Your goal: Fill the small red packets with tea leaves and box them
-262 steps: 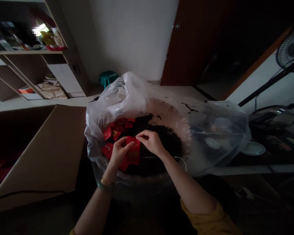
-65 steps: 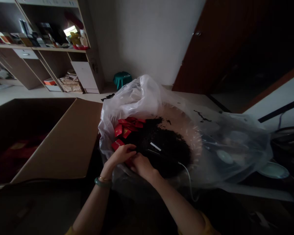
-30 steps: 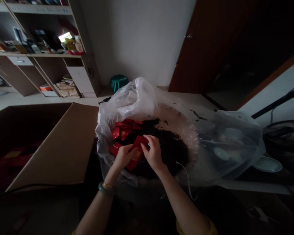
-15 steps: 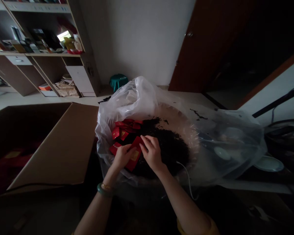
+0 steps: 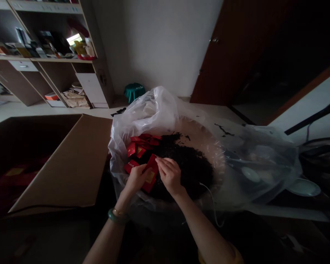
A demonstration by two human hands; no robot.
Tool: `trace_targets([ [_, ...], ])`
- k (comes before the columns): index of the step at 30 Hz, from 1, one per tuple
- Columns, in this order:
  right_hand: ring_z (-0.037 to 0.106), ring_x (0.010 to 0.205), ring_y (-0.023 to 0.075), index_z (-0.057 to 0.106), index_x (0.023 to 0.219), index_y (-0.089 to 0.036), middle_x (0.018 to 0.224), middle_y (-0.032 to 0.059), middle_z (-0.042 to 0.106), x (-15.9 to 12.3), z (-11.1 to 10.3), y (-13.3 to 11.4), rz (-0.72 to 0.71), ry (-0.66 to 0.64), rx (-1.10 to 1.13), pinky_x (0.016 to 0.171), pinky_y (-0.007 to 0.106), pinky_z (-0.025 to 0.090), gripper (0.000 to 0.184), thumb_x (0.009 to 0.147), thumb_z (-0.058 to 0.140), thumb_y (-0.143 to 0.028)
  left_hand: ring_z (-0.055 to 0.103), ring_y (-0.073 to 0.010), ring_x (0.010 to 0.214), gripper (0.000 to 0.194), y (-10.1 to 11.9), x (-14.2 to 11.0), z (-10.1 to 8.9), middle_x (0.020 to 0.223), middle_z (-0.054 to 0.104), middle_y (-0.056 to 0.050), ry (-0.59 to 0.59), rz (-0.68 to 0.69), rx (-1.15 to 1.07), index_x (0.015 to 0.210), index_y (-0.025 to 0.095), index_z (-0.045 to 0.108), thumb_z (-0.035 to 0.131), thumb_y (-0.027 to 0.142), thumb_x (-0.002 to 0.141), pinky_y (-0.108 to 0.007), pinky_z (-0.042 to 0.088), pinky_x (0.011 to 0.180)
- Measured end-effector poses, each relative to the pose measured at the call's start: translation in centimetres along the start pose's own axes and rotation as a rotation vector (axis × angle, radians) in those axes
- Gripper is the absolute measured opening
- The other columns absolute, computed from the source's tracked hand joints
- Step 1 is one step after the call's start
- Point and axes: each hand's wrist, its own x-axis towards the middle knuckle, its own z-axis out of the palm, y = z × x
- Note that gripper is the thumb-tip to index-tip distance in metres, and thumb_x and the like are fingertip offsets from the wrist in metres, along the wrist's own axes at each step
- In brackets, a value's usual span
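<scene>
My left hand (image 5: 136, 178) is closed on a red packet (image 5: 151, 176) with a gold label, holding it tilted above a heap of dark, dry leaves that look like tea (image 5: 194, 161). At the packet's upper corner, the fingertips of my right hand (image 5: 169, 175) are pinched together on its edge. Whether the packet's mouth is parted I cannot tell. The leaves lie in a wide round container lined with a clear plastic bag (image 5: 165, 104). Several other red packets (image 5: 140, 146) rest on the left side of the heap, just beyond my left hand.
A cardboard box (image 5: 68, 161) with red packets inside stands at the left. A white cord (image 5: 213, 200) hangs over the container's near rim. On the right, plastic sheeting spreads beside a pale dish (image 5: 304, 187). Shelves, a green-covered bin (image 5: 134, 92) and a door are behind.
My right fingers have drawn closer together at the packet's top edge, with the thumb now tucked in. My left hand keeps its hold. The view has shifted slightly.
</scene>
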Motion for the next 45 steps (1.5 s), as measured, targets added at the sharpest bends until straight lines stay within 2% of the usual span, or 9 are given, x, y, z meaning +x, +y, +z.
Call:
trace_targets([
  [6,0.062,0.088,0.0195,0.067,0.109,-0.020,0.092,0.0089,0.067,0.0,0.2,0.4,0.203,-0.008,0.108,0.079,0.034,0.054,0.026,0.092,0.050,-0.027,0.044,-0.0100,0.051,0.031,-0.3,-0.3,-0.2,0.053,0.055,0.002,-0.034,0.075,0.089,0.067,0.013,0.063,0.050,0.037,0.081,-0.020,0.031,0.050],
  [13,0.061,0.089,0.0200,0.067,0.113,-0.020,0.097,0.0096,0.069,-0.5,0.3,0.2,0.082,0.056,0.030,0.082,0.036,0.053,0.027,0.093,0.049,-0.023,0.045,-0.0106,0.051,0.031,-0.2,-0.3,0.0,0.052,0.055,0.001,-0.046,0.029,0.085,0.061,0.014,0.057,0.050,0.038,0.080,-0.021,0.030,0.050],
  [19,0.063,0.090,0.0186,0.069,0.101,-0.019,0.097,0.0088,0.071,-0.7,0.4,0.2,0.102,0.079,0.110,0.084,0.034,0.052,0.023,0.093,0.049,-0.020,0.043,-0.0102,0.050,0.031,-0.3,-0.3,0.0,0.051,0.053,0.003,-0.039,0.025,0.067,0.060,0.015,0.056,0.050,0.038,0.080,-0.022,0.028,0.050],
  [23,0.061,0.086,0.0194,0.070,0.083,-0.020,0.088,0.0076,0.067,-0.3,0.4,0.8,0.240,-0.005,0.203,0.080,0.034,0.051,0.015,0.086,0.060,-0.031,0.044,-0.0103,0.052,0.028,-0.3,-0.4,-0.1,0.054,0.056,0.002,-0.080,0.040,0.147,0.063,0.014,0.059,0.050,0.034,0.081,-0.022,0.029,0.051],
  [28,0.054,0.068,0.0146,0.067,0.067,-0.020,0.079,0.0035,0.056,0.5,-0.2,1.6,0.463,-0.122,0.419,0.059,0.026,0.047,0.022,0.077,0.066,-0.039,0.044,-0.0107,0.053,0.031,-0.5,-0.4,-0.2,0.056,0.057,0.002,-0.151,0.021,0.183,0.064,0.013,0.060,0.054,0.039,0.080,-0.022,0.029,0.051],
  [33,0.053,0.066,0.0150,0.059,0.053,-0.020,0.065,0.0007,0.054,1.3,-1.3,1.8,0.647,-0.164,0.569,0.066,0.028,0.044,0.034,0.079,0.057,-0.042,0.047,-0.0116,0.057,0.032,-0.9,-0.3,-0.7,0.059,0.059,0.001,-0.200,0.015,0.163,0.069,0.013,0.063,0.056,0.042,0.080,-0.021,0.032,0.054],
  [38,0.052,0.063,0.0156,0.062,0.053,-0.020,0.060,0.0003,0.054,1.5,-1.2,2.1,0.664,-0.232,0.506,0.067,0.029,0.042,0.029,0.072,0.061,-0.042,0.049,-0.0126,0.059,0.029,-1.0,-0.4,-0.8,0.060,0.061,0.001,-0.243,0.031,0.190,0.072,0.013,0.067,0.057,0.039,0.079,-0.022,0.033,0.054],
  [41,0.052,0.063,0.0154,0.061,0.054,-0.019,0.060,-0.0001,0.055,1.4,-1.2,2.6,0.695,-0.187,0.547,0.064,0.027,0.041,0.030,0.072,0.060,-0.043,0.052,-0.0135,0.060,0.029,-1.2,-0.3,-0.9,0.063,0.063,0.001,-0.227,0.002,0.183,0.074,0.013,0.068,0.060,0.042,0.076,-0.022,0.034,0.054],
  [45,0.051,0.060,0.0149,0.060,0.056,-0.018,0.058,-0.0004,0.057,1.2,-2.3,3.8,0.773,0.035,0.477,0.060,0.026,0.040,0.038,0.075,0.057,-0.051,0.058,-0.0155,0.063,0.022,-2.2,0.1,-1.9,0.067,0.068,-0.001,-0.110,0.001,0.248,0.077,0.015,0.069,0.062,0.035,0.074,-0.024,0.041,0.059],
])
